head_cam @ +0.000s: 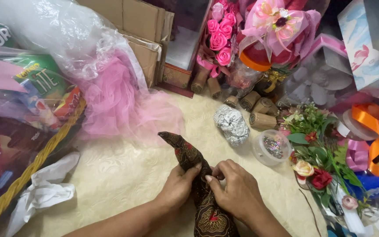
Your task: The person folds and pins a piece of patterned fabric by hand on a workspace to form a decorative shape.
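Head view. The left hand (177, 186) and the right hand (235, 191) met at the lower centre, fingers of both closed around one dark patterned cloth (189, 158), rolled into a cone whose tip pointed up and to the left. The cloth lay over the cream embossed table cover (119, 175), which stayed bare between the hands and the pink tulle (119, 103). A woven basket (36, 164) of wrapped snack packets bounded the left edge; one crumpled white tissue (44, 191) lay beside it. To the right stood one foil-wrapped lump (232, 125), one round lidded tub of glitter (272, 147), at least six paper rolls (263, 120), artificial flowers (316, 171) and orange ribbon (373, 131), well apart from the hands.
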